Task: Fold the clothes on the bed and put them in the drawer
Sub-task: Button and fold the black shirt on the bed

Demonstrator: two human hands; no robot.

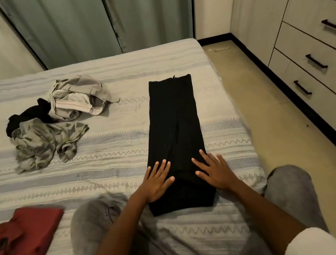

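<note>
A: While both palms press flat, where does the black garment (175,139) lie?

B: On the bed (107,142), long axis running straight away; left hand (157,181) and right hand (215,171) spread open on its near end, gripping nothing; equally near.

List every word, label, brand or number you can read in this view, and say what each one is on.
None: no readable text anywhere in this view.
Black garment under both hands: plain, no visible label.
Red shirt: no print visible.
Pile of unfolded clothes: a camouflage pattern and a striped waistband, but no letters.
Bedsheet: woven zigzags and diamonds only.
Drawers: bare handles, no markings.
</note>
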